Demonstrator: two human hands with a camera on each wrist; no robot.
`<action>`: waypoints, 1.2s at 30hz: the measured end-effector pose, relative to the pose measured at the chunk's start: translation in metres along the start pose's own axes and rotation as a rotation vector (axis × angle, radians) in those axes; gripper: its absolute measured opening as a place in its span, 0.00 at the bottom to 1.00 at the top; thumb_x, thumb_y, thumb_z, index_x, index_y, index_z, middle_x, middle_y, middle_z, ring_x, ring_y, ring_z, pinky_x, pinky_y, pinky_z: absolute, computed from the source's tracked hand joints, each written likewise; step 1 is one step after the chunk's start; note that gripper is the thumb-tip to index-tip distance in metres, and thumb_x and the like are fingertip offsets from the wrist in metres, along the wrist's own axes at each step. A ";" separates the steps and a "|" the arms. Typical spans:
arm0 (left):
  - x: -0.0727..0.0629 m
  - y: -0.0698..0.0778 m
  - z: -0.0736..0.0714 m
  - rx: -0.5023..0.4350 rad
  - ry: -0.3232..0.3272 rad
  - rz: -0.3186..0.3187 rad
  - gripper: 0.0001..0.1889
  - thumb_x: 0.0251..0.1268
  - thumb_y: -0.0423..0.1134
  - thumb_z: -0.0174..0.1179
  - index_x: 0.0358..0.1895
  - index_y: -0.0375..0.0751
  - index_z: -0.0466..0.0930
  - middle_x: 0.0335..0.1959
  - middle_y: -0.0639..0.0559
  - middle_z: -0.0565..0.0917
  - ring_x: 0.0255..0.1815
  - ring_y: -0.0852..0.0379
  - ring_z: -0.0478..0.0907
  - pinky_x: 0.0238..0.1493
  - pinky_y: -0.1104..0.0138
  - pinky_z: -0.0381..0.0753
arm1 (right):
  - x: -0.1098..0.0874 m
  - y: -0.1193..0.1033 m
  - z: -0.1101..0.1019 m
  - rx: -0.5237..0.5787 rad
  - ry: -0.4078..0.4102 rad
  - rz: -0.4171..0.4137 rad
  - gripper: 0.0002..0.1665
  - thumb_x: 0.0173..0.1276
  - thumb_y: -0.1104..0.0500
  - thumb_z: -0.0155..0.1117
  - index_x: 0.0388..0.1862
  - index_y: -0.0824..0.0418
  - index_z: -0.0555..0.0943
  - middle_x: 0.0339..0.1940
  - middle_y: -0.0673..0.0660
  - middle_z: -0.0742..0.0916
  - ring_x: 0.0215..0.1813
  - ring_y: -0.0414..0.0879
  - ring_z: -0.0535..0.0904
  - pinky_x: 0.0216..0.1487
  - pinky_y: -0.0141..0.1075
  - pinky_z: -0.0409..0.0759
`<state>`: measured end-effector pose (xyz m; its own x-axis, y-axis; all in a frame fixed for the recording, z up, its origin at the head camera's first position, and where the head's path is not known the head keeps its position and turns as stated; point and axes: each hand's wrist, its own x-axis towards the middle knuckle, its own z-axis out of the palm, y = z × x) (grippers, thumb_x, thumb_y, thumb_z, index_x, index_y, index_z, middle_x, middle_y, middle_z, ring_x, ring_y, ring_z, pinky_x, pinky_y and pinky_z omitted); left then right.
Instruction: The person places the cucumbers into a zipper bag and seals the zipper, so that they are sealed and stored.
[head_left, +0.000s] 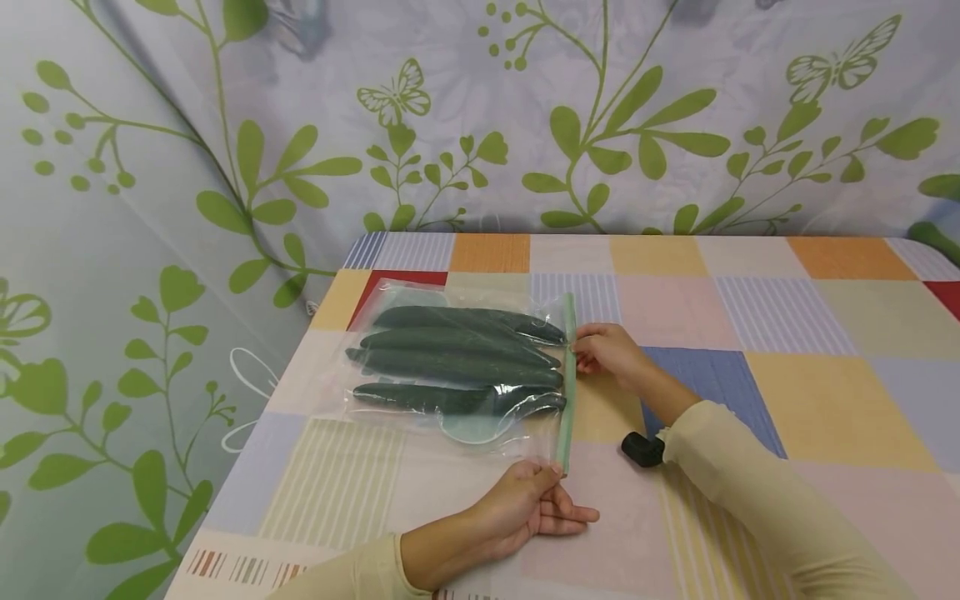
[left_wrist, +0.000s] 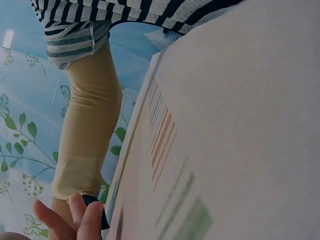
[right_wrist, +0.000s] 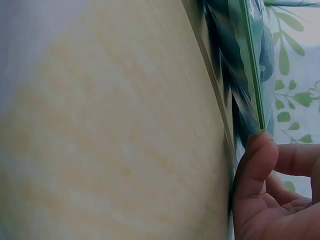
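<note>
A clear plastic zip bag (head_left: 480, 433) lies flat with several long dark green cucumbers (head_left: 450, 365) inside, side by side. Its light green zip strip (head_left: 567, 417) runs along the right edge. At the near end of this strip, my left hand (head_left: 521, 510) pinches the corner between thumb and forefinger, the other fingers extended. My right hand (head_left: 609, 350) pinches the strip farther up, level with the cucumbers' tips. The right wrist view shows the right thumb and forefinger (right_wrist: 260, 155) at the green strip (right_wrist: 254, 75). Only some left fingers (left_wrist: 90, 217) appear in the left wrist view.
A patchwork cloth (head_left: 750, 508) covers the table. A small black device (head_left: 642, 450) sits by the right sleeve cuff. White cord loops (head_left: 247, 371) hang beyond the table's left edge. A leaf-patterned curtain (head_left: 480, 100) stands behind the table and to the left.
</note>
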<state>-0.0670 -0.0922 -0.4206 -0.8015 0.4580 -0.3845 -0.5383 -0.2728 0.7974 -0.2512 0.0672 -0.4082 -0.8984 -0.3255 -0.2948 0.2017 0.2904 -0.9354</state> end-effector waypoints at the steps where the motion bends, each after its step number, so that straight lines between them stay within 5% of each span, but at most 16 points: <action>1: 0.001 0.000 0.000 0.001 0.002 0.003 0.09 0.71 0.40 0.42 0.43 0.37 0.61 0.15 0.56 0.77 0.46 0.40 0.79 0.48 0.52 0.77 | 0.000 0.000 0.000 -0.006 0.001 0.001 0.17 0.61 0.67 0.50 0.48 0.76 0.68 0.16 0.47 0.77 0.18 0.36 0.74 0.23 0.25 0.74; 8: 0.002 -0.001 0.002 -0.001 0.017 0.016 0.07 0.71 0.39 0.42 0.41 0.37 0.61 0.15 0.55 0.77 0.46 0.38 0.79 0.48 0.52 0.77 | 0.004 -0.001 -0.006 -0.019 0.041 -0.021 0.26 0.64 0.66 0.52 0.58 0.75 0.59 0.21 0.50 0.78 0.21 0.39 0.76 0.26 0.28 0.77; 19: 0.005 -0.007 0.008 -0.016 0.035 0.015 0.04 0.70 0.37 0.42 0.39 0.40 0.61 0.15 0.54 0.78 0.46 0.36 0.78 0.47 0.51 0.77 | 0.027 -0.002 -0.024 -0.041 0.066 -0.093 0.28 0.64 0.68 0.51 0.60 0.75 0.54 0.24 0.51 0.78 0.22 0.38 0.75 0.27 0.27 0.76; 36: 0.010 -0.017 0.015 -0.051 0.045 -0.018 0.07 0.70 0.39 0.41 0.41 0.38 0.61 0.12 0.59 0.74 0.45 0.40 0.79 0.48 0.51 0.76 | 0.049 -0.009 -0.030 -0.182 0.189 -0.127 0.27 0.64 0.67 0.53 0.60 0.72 0.59 0.22 0.51 0.79 0.19 0.38 0.73 0.26 0.29 0.75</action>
<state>-0.0621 -0.0702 -0.4315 -0.8019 0.4250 -0.4198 -0.5642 -0.3079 0.7661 -0.3086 0.0761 -0.4082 -0.9721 -0.2017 -0.1197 0.0245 0.4200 -0.9072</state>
